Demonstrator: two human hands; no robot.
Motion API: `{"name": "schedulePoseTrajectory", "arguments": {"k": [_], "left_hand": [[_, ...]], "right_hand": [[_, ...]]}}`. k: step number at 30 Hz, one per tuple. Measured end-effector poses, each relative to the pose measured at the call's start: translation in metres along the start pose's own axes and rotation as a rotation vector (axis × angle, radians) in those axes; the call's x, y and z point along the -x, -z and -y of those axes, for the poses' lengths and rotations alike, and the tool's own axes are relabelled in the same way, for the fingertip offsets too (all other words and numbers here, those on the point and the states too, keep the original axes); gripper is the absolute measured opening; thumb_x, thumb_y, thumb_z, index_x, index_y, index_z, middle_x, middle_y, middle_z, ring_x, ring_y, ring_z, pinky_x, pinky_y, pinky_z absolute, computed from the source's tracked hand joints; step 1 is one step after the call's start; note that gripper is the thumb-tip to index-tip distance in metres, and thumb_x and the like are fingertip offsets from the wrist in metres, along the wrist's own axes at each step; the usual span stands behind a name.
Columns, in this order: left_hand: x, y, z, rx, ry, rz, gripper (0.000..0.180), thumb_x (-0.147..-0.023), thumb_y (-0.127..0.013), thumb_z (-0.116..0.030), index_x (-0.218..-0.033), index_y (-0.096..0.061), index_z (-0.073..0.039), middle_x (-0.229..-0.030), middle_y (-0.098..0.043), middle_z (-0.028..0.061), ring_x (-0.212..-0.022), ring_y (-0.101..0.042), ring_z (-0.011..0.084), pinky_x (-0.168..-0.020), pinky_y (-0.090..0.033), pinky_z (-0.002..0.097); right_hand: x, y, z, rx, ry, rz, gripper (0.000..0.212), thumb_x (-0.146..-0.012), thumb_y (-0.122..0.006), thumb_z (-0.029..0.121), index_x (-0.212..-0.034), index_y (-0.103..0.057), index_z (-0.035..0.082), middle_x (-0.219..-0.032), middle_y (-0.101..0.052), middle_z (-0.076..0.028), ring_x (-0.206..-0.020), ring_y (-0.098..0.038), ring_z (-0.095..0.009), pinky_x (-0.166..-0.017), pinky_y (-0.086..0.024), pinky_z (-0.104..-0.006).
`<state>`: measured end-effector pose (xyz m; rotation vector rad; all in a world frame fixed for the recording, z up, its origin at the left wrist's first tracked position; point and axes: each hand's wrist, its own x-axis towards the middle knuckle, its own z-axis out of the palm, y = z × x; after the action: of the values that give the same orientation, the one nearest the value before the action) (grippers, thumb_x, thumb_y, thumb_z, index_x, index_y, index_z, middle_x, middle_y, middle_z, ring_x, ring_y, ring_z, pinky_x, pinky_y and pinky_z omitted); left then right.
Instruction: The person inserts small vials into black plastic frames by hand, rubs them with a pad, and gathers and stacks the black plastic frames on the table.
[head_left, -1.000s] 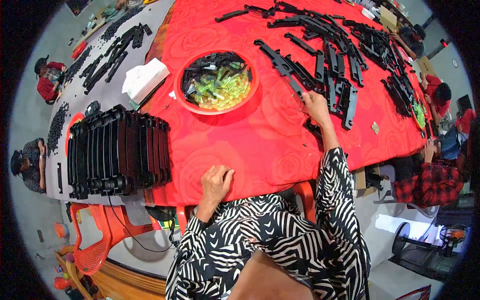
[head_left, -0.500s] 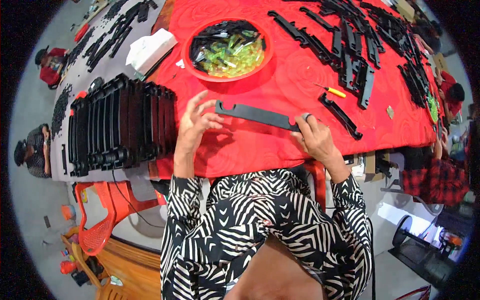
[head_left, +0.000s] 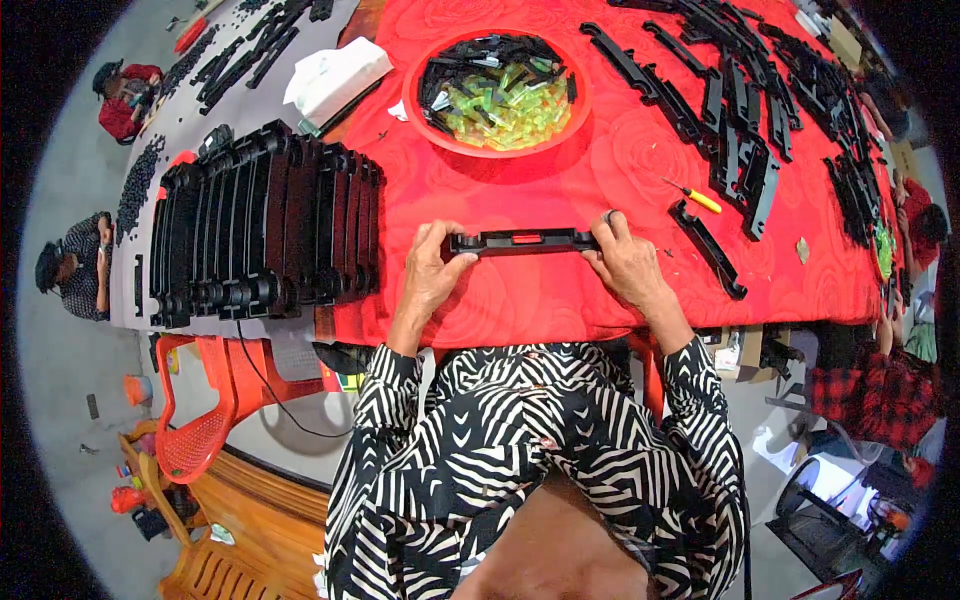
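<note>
A long black plastic bar [head_left: 500,242] is held level above the red tablecloth, its hollow side showing and a red patch visible at its middle. My left hand [head_left: 432,268] grips its left end, thumb in front and fingers behind. At the other end, my right hand [head_left: 627,262] pinches the bar between thumb and fingers. Right of that hand lies a similar black bar [head_left: 708,250], close to a yellow-handled screwdriver [head_left: 703,200]. Beyond the held bar sits a round red basin [head_left: 497,150] with yellow-green translucent pieces and black pieces inside.
A row of stacked black bars [head_left: 265,225] stands on the grey table at left. Behind it is a white tissue pack [head_left: 335,80]. Many loose black bars [head_left: 740,110] cover the far right. A red plastic chair [head_left: 215,400] stands at lower left; other people sit around the tables.
My left hand has closed on the bar's free left end. The bar has turned from its smooth face to its hollow side and is now level. The view has shifted slightly.
</note>
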<state>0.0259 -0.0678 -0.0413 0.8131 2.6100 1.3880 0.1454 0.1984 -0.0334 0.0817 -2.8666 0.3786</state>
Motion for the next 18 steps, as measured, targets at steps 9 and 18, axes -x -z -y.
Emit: {"name": "schedulePoseTrajectory", "arguments": {"k": [9,18], "left_hand": [[0.008,-0.005,0.004,-0.049,-0.06,-0.056,0.03,-0.063,-0.07,-0.004,-0.09,-0.056,-0.004,-0.083,-0.054,0.0089,-0.082,-0.053,0.0247,-0.072,-0.044,0.0338],[0.007,-0.003,0.003,0.001,-0.139,-0.052,0.039,-0.062,-0.07,-0.007,-0.098,-0.057,-0.004,-0.089,-0.058,0.0094,-0.09,-0.051,0.0282,-0.08,-0.041,0.0377]], "right_hand": [[-0.016,0.029,0.002,-0.264,-0.045,-0.018,0.043,-0.074,-0.069,0.025,-0.107,-0.049,0.006,-0.096,-0.048,-0.015,-0.075,-0.057,-0.032,-0.058,-0.048,-0.0404],[-0.13,0.034,-0.003,-0.211,-0.027,-0.283,0.011,-0.077,-0.061,0.014,-0.085,-0.061,0.007,-0.083,-0.054,-0.011,-0.074,-0.057,-0.029,-0.063,-0.046,-0.0397]]}}
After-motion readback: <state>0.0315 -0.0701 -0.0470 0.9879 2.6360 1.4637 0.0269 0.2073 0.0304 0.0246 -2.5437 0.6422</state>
